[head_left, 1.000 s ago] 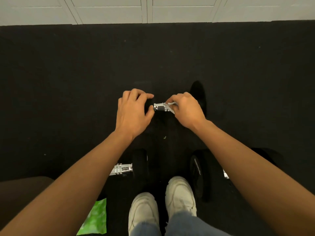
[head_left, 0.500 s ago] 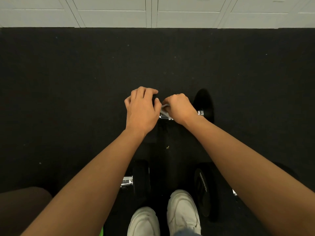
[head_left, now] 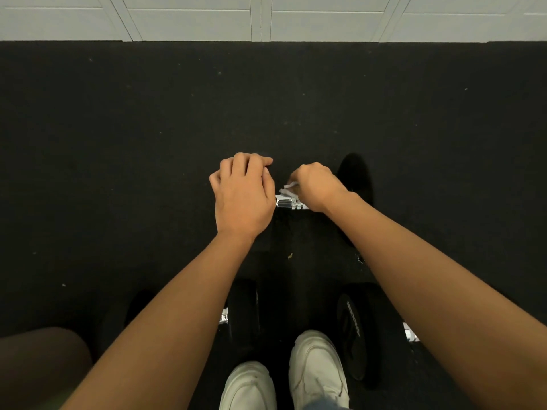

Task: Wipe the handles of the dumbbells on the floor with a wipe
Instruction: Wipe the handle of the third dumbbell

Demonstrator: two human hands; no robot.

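Note:
A black dumbbell lies crosswise on the dark floor, its chrome handle showing between my hands. My left hand covers the dumbbell's left head with fingers curled over it. My right hand is closed around the handle with a white wipe pinched in it, a corner sticking out. The right head shows beyond my right wrist. Two more dumbbells lie nearer me: one under my left forearm, one under my right forearm, their handles mostly hidden.
My white shoes stand at the bottom centre between the near dumbbells. White cabinet doors line the far edge of the black floor mat. A brown rounded shape sits at the bottom left.
My right hand with the wipe has slid back to the right along the handle after pressing against the left hand, exposing chrome again. The view has tilted up, hiding the green packet.

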